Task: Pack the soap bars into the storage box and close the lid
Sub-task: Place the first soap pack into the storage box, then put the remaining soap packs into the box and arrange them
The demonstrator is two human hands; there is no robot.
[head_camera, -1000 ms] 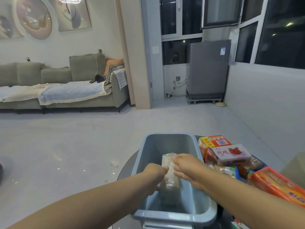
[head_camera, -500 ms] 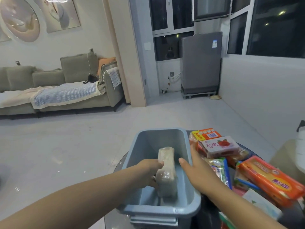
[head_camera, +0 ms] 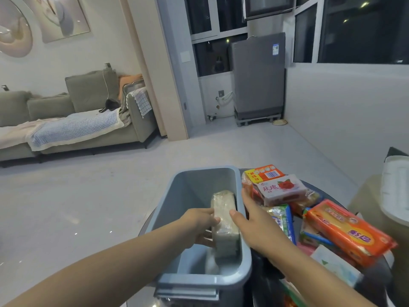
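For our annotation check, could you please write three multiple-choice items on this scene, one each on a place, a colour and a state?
1. Where is the clear-wrapped soap bar?
A. Inside the storage box
B. On the sofa
C. On the floor

2. What colour is the storage box?
A. Red
B. Blue-grey
C. Yellow

3. What is the left hand doing?
A. Hanging idle away from the box
B. Gripping the pink rose soap pack
C. Holding the wrapped bar in the box

Answers: 1 A, the bar stands on edge between the box walls. 2 B, its rim and walls are blue-grey. 3 C, its fingers lie around the bar, while the right hand rests at the box's right rim.
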